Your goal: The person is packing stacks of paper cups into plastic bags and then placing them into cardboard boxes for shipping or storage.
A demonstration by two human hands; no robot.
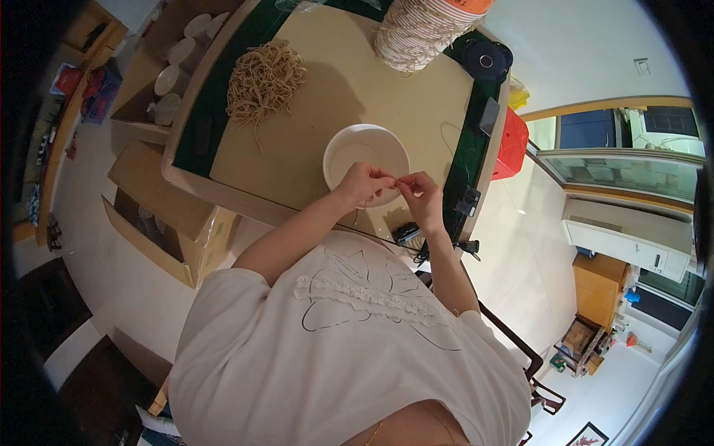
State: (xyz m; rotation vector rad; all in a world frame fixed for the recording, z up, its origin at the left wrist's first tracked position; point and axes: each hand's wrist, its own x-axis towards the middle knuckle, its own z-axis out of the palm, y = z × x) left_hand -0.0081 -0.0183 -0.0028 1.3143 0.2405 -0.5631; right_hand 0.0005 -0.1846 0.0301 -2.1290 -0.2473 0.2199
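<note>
Over the near rim of a round white tub (366, 137), my two hands meet fingertip to fingertip. My left hand (361, 184) is closed in a pinch, and a short end of thin tan cord (360, 214) dangles beneath it. My right hand (422, 197) pinches at the same spot, its thumb and forefinger against the left fingertips; the bit of cord between them is mostly hidden. Farther back on the left lies a tangled heap of tan cord (264, 80). A large spool of pale striped cord (422, 33) stands at the far right of the board.
The tan board (297, 160) lies on a green-topped table. Along its right side are a black round object (487, 59), a grey box (489, 117) and black adapters (467, 201) with cables. Cardboard boxes (167, 212) with white cups stand left; a red stool (511, 145) stands right.
</note>
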